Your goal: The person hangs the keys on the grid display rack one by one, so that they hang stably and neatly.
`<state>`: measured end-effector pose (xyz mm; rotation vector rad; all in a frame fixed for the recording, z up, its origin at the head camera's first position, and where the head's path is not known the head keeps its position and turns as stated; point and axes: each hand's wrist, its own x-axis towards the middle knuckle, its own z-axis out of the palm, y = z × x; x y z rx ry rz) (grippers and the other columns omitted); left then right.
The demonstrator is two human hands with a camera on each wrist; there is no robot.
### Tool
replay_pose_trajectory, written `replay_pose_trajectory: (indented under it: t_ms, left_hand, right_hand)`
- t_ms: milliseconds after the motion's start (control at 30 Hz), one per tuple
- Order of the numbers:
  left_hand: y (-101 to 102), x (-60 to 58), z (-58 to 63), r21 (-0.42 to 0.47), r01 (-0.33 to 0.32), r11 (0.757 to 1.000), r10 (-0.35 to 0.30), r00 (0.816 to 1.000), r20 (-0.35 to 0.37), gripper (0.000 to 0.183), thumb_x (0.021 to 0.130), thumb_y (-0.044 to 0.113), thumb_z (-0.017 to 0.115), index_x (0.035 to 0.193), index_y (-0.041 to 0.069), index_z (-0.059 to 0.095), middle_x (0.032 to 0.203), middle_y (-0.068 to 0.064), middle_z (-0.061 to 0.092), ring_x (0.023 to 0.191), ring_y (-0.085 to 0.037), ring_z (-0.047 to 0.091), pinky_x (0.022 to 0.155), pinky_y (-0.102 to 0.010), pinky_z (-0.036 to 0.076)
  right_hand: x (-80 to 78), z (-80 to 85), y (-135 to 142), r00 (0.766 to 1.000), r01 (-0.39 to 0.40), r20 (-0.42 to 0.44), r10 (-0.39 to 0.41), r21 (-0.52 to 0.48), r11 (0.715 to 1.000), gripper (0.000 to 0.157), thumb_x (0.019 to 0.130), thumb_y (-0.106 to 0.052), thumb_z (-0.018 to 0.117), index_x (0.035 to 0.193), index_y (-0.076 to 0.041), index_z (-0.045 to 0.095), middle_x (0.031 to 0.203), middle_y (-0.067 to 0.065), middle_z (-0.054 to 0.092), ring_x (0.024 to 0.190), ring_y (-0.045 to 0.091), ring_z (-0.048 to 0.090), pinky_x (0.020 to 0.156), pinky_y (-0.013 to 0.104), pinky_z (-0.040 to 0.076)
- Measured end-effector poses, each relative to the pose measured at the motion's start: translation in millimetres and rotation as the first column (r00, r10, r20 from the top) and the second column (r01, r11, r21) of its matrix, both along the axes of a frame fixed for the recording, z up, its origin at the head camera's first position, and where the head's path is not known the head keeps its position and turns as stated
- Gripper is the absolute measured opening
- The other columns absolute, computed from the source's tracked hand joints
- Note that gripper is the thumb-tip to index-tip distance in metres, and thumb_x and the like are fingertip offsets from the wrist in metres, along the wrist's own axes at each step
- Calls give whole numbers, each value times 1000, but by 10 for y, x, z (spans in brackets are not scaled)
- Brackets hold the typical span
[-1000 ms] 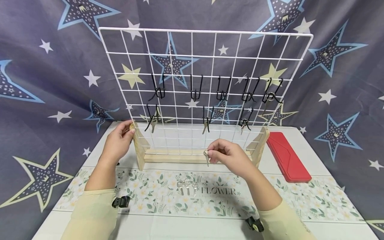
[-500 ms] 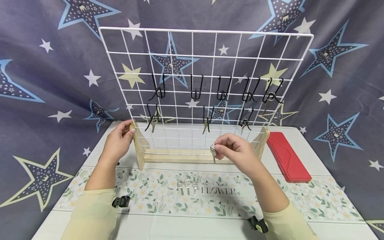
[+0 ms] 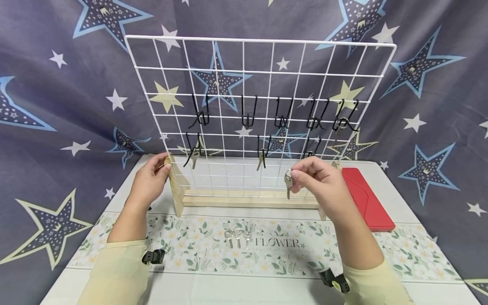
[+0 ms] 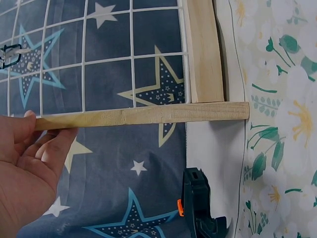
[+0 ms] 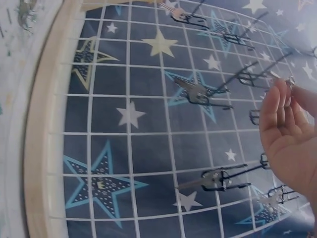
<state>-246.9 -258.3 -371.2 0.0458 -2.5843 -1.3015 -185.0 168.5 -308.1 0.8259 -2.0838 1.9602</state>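
My left hand grips the top of the wooden side support of a white wire grid rack; in the left wrist view, thumb and fingers lie on either side of that wooden piece. My right hand pinches a silver key by its ring, in front of the grid's lower right part. Black hooks are fixed on the grid in two rows. Keys hang on some, such as a key at lower middle. The lower right hook is partly hidden behind my right hand.
Several keys lie on the floral table mat in front of the rack. A red case lies on the table to the right, partly covered by my right hand. Behind stands a star-patterned cloth.
My right hand has moved right and somewhat up with the key, now covering part of the lower right hook and the right support. My left hand has stayed in place.
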Motion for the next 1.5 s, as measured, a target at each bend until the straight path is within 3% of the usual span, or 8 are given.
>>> replay_pose_trajectory:
  t_ms: [500,933,1233,1500]
  left_hand:
    - [-9,-12,-3,3,0,1000,0,1000,1,48,105,31,44,150,14,40,148,-16,48,133,-32,50,108,-46,47]
    - [-11,-3,-14,7,7,1000,-7,1000,0,48,105,32,44,150,14,40,148,-16,48,132,-32,50,107,-46,48]
    - [-2,3,-1,2,4,1000,-4,1000,3,48,105,32,44,150,14,40,148,-16,48,132,-32,51,107,-46,48]
    - [1,3,-2,-4,-7,1000,7,1000,8,49,105,33,44,151,16,39,148,-16,47,132,-33,50,107,-47,48]
  right_hand:
    - [-1,227,180,993,73,-74,-91,-218,973,5,93,8,58,97,7,62,74,9,63,61,21,63,64,30,60]
    - [-53,326,244,989,13,-128,-77,-439,899,7,93,14,54,97,18,58,76,16,65,60,23,66,59,30,60]
    - [-122,370,224,985,83,-92,-144,-479,874,8,91,9,61,93,16,59,74,17,65,56,23,65,59,30,61]
    - [-197,388,189,986,73,-91,-142,-530,845,8,90,10,62,95,16,60,75,18,66,56,23,67,58,32,62]
